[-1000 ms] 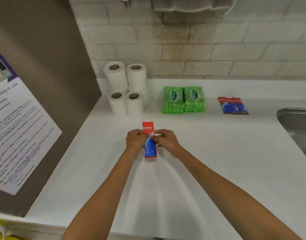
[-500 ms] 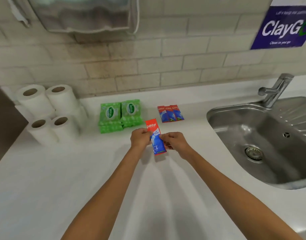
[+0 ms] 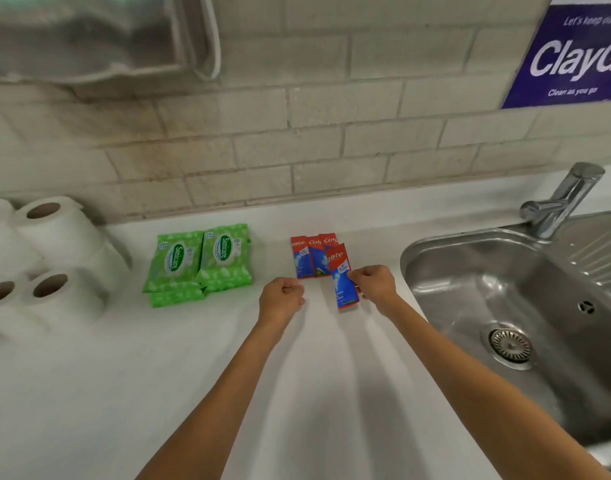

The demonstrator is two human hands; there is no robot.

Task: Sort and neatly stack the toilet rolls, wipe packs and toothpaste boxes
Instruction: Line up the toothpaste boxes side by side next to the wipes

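Right of centre in the frame, your right hand [image 3: 375, 285] pinches a toothpaste box [image 3: 343, 278] by its side, its top end overlapping the row of toothpaste boxes [image 3: 309, 256] lying near the wall. Your left hand [image 3: 283, 299] hangs loosely curled and empty just left of them. Toilet rolls [image 3: 51, 268] at the left edge and wipe packs [image 3: 200, 261] beside them look sorted, so you seem to be on the last group. Next, line the box up square with the row on the table [image 3: 89, 393] before letting go.
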